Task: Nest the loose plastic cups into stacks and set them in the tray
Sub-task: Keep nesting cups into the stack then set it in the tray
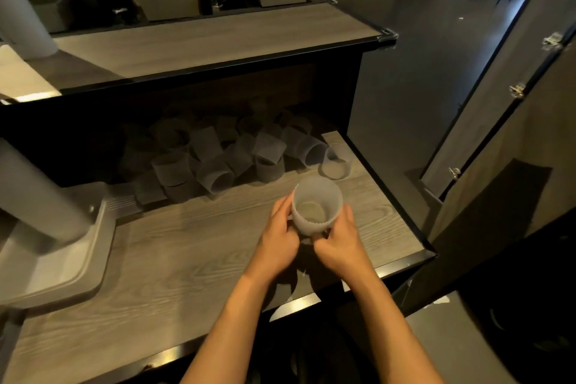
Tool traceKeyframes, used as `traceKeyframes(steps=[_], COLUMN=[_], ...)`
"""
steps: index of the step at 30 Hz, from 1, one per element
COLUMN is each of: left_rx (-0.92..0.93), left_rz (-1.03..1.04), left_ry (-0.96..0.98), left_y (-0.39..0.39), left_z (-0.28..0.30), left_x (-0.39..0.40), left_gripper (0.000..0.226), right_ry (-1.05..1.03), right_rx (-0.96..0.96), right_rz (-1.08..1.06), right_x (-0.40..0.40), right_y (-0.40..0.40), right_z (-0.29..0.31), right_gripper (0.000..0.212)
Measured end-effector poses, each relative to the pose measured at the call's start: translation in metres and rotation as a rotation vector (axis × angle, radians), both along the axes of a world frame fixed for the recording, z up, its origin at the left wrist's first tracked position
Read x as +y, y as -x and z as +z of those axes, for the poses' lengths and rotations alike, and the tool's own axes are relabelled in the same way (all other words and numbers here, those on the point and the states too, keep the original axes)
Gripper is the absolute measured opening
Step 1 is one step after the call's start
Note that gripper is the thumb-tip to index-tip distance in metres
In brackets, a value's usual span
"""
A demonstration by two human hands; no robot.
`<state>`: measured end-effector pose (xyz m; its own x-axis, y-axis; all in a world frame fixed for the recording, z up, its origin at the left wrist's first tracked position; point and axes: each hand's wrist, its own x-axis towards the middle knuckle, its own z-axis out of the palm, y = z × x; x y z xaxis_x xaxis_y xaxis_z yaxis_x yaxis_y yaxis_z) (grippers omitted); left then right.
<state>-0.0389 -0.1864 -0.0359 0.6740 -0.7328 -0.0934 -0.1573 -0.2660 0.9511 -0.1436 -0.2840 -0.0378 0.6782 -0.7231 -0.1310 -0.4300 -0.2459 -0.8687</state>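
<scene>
I hold a translucent white plastic cup [316, 206] upright over the wooden counter, its mouth facing me. My left hand [280, 235] grips its left side and my right hand [338, 241] wraps its lower right side. Whether more cups are nested under it is hidden by my fingers. A heap of several loose cups [224, 153] lies tumbled in the shadow under the upper shelf. One cup [336, 164] stands apart at the heap's right end. A grey tray [74, 262] sits at the counter's left, with a tall stack of nested cups [34, 193] lying across it.
The wooden counter [193, 246] ends in a black edge on the right and front. A raised shelf [218, 37] overhangs the cup heap. Beyond it are benches and seated people. A dark panel with latches [517, 90] stands to the right.
</scene>
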Motion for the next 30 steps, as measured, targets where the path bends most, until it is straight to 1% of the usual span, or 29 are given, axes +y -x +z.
traceKeyframes(steps=[2, 4, 7, 9, 12, 16, 18, 20, 23, 25, 28, 30], left_rx=[-0.045, -0.065, -0.078, -0.063, -0.033, 0.014, 0.029, 0.056, 0.081, 0.1, 0.139, 0.153], left_rz=[-0.004, 0.023, 0.08, 0.1, 0.05, 0.05, 0.044, 0.022, 0.005, 0.035, 0.022, 0.01], left_ry=[0.041, 0.064, 0.04, 0.012, 0.007, -0.034, -0.069, -0.046, -0.058, -0.077, -0.1, -0.096], left_y=[0.003, 0.0, -0.01, -0.017, -0.027, -0.043, -0.049, -0.05, -0.046, -0.044, -0.036, -0.033], left_z=[0.008, 0.018, 0.029, 0.03, 0.025, 0.01, 0.002, 0.003, 0.001, -0.007, -0.011, -0.011], left_x=[-0.023, -0.049, -0.095, -0.122, -0.14, -0.158, -0.163, -0.163, -0.165, -0.164, -0.157, -0.151], left_gripper=[0.056, 0.051, 0.043, 0.046, 0.06, 0.07, 0.077, 0.084, 0.091, 0.094, 0.093, 0.093], right_ry=[0.019, 0.082, 0.148, 0.143, 0.133, 0.13, 0.103, 0.016, -0.11, -0.175, -0.224, -0.217], right_rx=[-0.064, -0.105, -0.159, -0.188, -0.217, -0.279, -0.28, -0.312, -0.35, -0.357, -0.37, -0.367], right_rz=[-0.028, -0.044, -0.059, -0.087, -0.132, -0.065, -0.032, -0.017, -0.066, -0.079, -0.086, -0.078], right_x=[-0.023, -0.046, -0.085, -0.108, -0.131, -0.152, -0.158, -0.16, -0.161, -0.156, -0.146, -0.141], right_y=[0.002, 0.0, -0.01, -0.019, -0.033, -0.048, -0.054, -0.057, -0.06, -0.062, -0.063, -0.061], right_z=[0.009, 0.019, 0.028, 0.031, 0.03, 0.015, 0.01, 0.008, 0.004, -0.002, -0.009, -0.013], right_gripper=[0.071, 0.06, 0.055, 0.052, 0.048, 0.035, 0.031, 0.027, 0.025, 0.023, 0.03, 0.034])
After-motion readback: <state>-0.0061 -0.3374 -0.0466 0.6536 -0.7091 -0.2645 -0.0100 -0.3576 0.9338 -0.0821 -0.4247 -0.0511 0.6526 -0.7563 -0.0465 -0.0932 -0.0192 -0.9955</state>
